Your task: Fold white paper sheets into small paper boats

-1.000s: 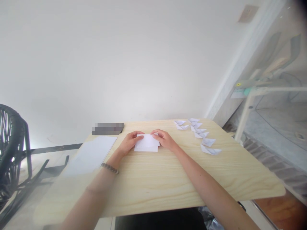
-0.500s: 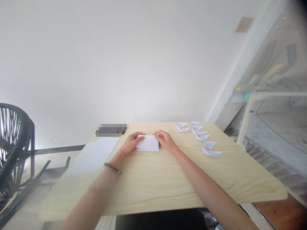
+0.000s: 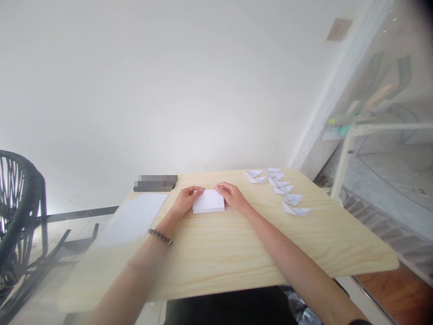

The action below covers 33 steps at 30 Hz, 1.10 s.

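In the head view, the left hand point(image 3: 186, 199) pinched the left edge of a folded white paper sheet point(image 3: 209, 201), thumb on top, while the right hand point(image 3: 230, 197) gripped its upper right corner the same way. The sheet lay between the two hands, above the middle of the light wooden table point(image 3: 216, 257). A beaded bracelet point(image 3: 160, 236) circled the left wrist. White loose paper point(image 3: 135, 217) lay to the left, just in front of a dark, pixelated object point(image 3: 154, 183). Folded paper boats point(image 3: 284, 188) stood grouped on the table's right side.
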Motion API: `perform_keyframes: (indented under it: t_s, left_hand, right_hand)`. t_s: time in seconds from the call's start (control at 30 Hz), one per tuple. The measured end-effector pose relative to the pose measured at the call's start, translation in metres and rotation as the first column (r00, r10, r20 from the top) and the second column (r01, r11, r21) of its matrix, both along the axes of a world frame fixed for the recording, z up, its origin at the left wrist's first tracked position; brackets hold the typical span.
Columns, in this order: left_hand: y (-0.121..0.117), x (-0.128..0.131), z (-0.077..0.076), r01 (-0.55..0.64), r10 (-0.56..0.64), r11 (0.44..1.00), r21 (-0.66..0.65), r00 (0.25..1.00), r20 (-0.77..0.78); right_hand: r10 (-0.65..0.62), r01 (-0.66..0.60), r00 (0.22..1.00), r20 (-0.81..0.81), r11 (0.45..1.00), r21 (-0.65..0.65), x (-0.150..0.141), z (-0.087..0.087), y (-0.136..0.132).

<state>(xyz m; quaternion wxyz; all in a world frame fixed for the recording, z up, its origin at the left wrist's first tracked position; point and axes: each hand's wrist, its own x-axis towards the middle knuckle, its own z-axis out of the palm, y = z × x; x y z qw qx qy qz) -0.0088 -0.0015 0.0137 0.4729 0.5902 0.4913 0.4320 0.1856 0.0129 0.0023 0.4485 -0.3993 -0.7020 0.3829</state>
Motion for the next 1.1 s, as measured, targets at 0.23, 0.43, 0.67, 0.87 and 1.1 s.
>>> perform_keyframes:
  t_s: [0.23,0.43,0.67,0.87,1.1]
  left_hand:
    - [0.0004,0.0012,-0.0007,0.010,-0.010,1.000,-0.011,1.000,0.000]
    - [0.0004,0.0018,-0.0010,0.007,-0.007,1.000,-0.021,1.000,0.006]
    - [0.0005,0.0005,-0.0010,0.014,-0.014,1.000,-0.023,1.000,0.022]
    - [-0.0023,0.0027,0.0035,0.008,-0.008,1.000,-0.010,1.000,-0.007]
    - [-0.0029,0.0037,0.0046,0.004,-0.004,1.000,-0.003,1.000,-0.009]
  right_hand:
    - [-0.024,0.023,0.999,0.044,0.999,0.023,-0.0002,-0.0065,0.0028]
    - [-0.013,0.011,0.999,0.034,0.999,0.040,0.0006,-0.0072,0.0027]
    - [0.001,-0.002,1.000,0.012,0.999,0.042,0.0003,-0.0051,0.0009]
    - [0.003,-0.005,1.000,0.023,0.998,0.067,0.0008,-0.0035,0.0003]
    - [0.004,-0.005,1.000,0.016,0.998,0.060,0.0011,-0.0032,-0.0009]
